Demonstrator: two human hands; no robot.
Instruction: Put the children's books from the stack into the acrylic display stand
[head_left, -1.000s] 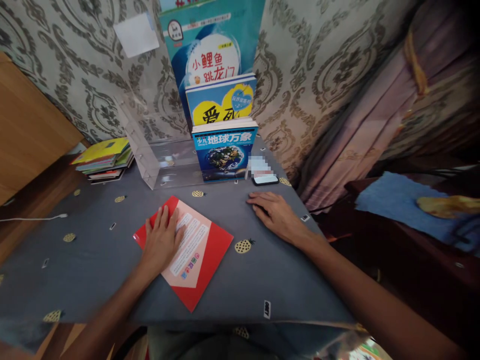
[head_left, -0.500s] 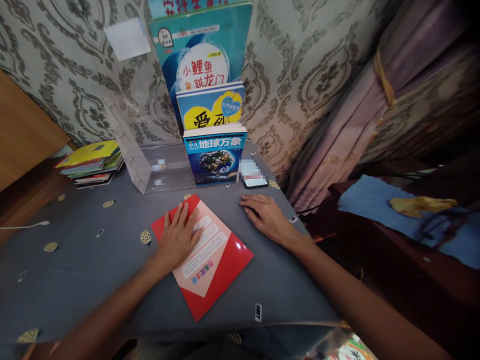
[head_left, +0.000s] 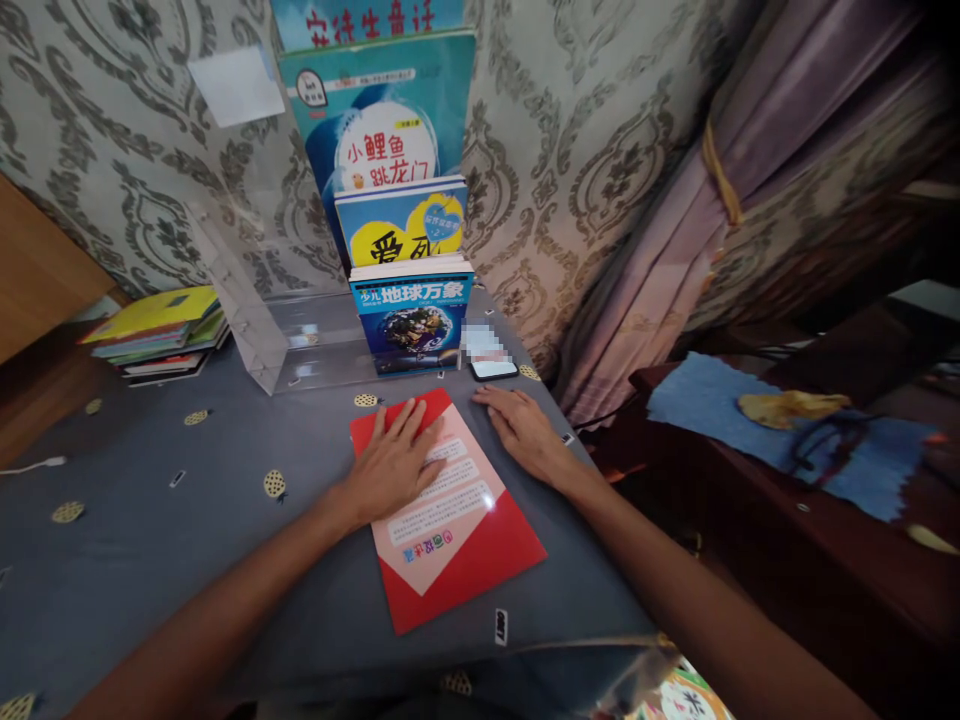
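A thin red book (head_left: 472, 540) with a pink panel of text lies flat on the grey tablecloth, its print upside down to me. My left hand (head_left: 394, 465) rests palm down on its upper left part, fingers spread. Just right of the book, my right hand (head_left: 525, 430) lies on the cloth with fingers stretched forward, apart from the book as far as I can see. Beyond both hands, a blue book with a globe on its cover (head_left: 412, 325) stands upright at the front of a clear acrylic rack (head_left: 262, 350).
Behind the globe book stand a yellow and blue book (head_left: 405, 225) and taller teal books (head_left: 382, 90). A phone (head_left: 491, 360) lies right of the rack. Stacked books (head_left: 157, 330) sit at the left. A blue cloth (head_left: 682, 395) covers part of dark furniture at right.
The red book has turned and shifted right under my left hand, closer to my right hand. My right hand has stayed nearly in place. The whole view has swung slightly.
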